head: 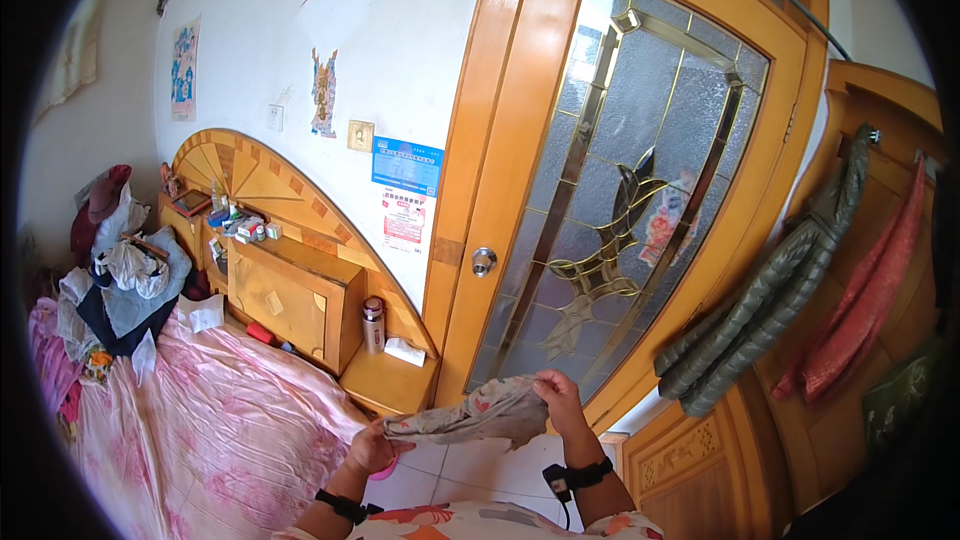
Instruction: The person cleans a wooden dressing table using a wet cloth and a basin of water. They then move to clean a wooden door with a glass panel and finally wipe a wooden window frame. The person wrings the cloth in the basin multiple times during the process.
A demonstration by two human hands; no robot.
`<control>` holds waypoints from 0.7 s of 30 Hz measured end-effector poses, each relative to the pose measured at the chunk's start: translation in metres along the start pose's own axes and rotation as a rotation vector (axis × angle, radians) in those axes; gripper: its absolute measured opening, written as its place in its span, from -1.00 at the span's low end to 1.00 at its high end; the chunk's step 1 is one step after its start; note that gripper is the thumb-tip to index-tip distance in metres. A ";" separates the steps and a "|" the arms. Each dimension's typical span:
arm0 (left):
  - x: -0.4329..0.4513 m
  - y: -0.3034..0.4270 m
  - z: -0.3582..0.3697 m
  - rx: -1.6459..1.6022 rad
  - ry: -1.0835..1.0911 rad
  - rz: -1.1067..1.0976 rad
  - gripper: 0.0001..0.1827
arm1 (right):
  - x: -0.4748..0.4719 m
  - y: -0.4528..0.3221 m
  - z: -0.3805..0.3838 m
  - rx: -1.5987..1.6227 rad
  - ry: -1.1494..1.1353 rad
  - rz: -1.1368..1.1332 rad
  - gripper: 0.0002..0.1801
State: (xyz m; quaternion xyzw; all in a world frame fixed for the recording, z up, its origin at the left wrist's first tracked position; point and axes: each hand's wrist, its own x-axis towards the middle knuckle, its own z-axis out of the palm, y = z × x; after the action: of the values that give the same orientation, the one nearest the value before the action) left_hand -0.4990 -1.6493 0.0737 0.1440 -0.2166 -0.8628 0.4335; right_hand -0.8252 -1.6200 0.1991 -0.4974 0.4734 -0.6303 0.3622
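Note:
A greyish patterned cloth (480, 411) with small red patches hangs between both hands, stretched sideways above the tiled floor. At its left end my left hand (373, 448) grips a corner. The opposite end is pinched by my right hand (559, 399), held slightly higher and in front of the glazed door. The cloth sags a little along its lower edge, near the right hand. Each wrist wears a black strap, and the right one carries a small dark device (556, 481). Part of a pink object (384, 469) shows just below the left hand.
A bed with a pink sheet (210, 427) fills the left, heaped with clothes (127, 270). Its wooden headboard cabinet (285, 292) bears small boxes and a thermos (373, 325). Ahead stands a wooden door with a knob (484, 262); a green padded jacket (772, 292) hangs at right.

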 end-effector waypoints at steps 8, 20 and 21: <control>0.067 0.009 0.088 0.114 -0.226 0.150 -0.53 | 0.065 0.062 -0.023 -0.575 -0.303 0.128 -0.55; 0.116 -0.007 0.113 0.124 -0.217 0.282 -0.61 | 0.111 0.111 0.020 0.316 -0.741 0.456 -0.69; 0.113 -0.001 0.105 0.130 -0.184 0.357 -0.61 | 0.121 0.085 0.025 0.405 -0.676 0.406 -0.69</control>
State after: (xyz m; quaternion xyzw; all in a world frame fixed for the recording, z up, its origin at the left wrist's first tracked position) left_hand -0.6117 -1.7144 0.1568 0.0514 -0.3326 -0.7661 0.5475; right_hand -0.8311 -1.7627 0.1541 -0.4917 0.2835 -0.4283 0.7032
